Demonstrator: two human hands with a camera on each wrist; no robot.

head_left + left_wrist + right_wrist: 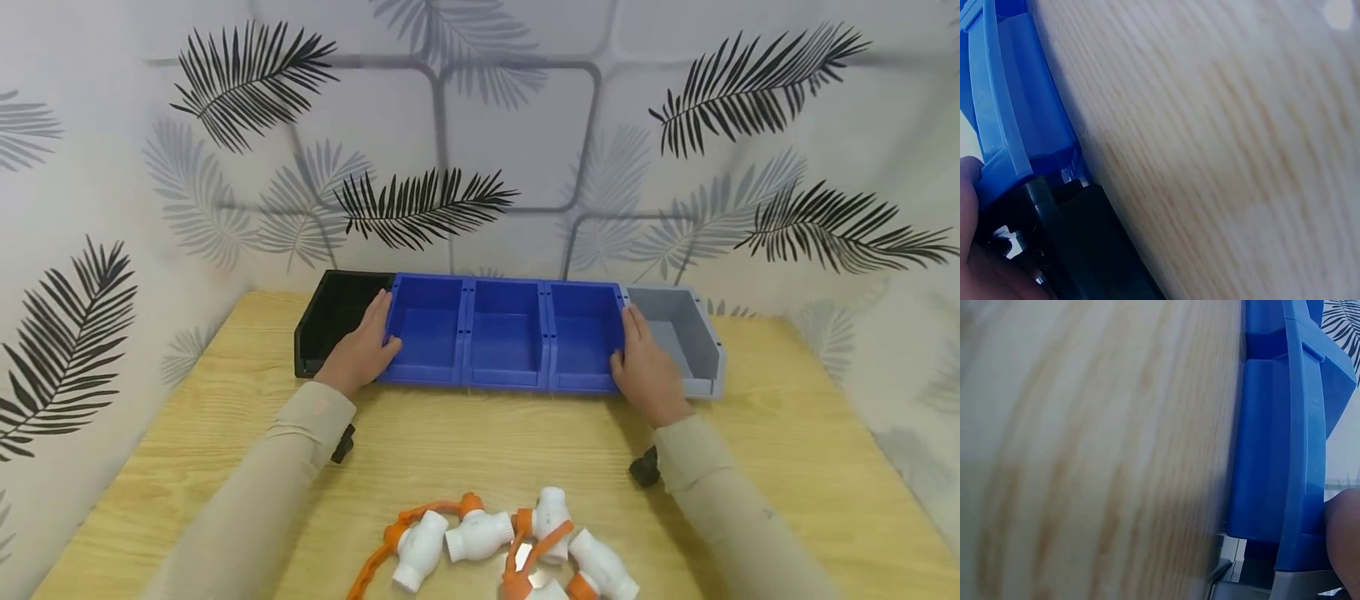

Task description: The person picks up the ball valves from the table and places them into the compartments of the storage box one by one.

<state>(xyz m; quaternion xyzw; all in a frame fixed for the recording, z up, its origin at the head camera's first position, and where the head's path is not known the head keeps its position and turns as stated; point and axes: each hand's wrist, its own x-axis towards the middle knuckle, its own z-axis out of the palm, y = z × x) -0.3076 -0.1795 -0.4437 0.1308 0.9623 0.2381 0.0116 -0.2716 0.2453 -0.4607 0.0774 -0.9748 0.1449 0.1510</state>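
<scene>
A row of joined plastic bins stands against the wall: a black bin (306, 333), three blue bins (506, 380) and a grey bin (708, 346). My left hand (358, 350) rests along the seam between the black bin and the leftmost blue one, fingers straight, thumb over the blue side. On the seam between the rightmost blue bin (582, 382) and the grey one lies my right hand (649, 372), its fingers pointing forward. Both wrist views show the bins' front walls close up, with part of the left hand (988, 275) and right hand (1344, 537) at the edge.
Several white valves (480, 536) with orange handles (370, 572) lie on the wooden table (487, 442) at its near side, between the forearms. A leaf-patterned wall (517, 142) rises directly behind the bins. A black wrist-worn device (645, 468) shows beside the right sleeve.
</scene>
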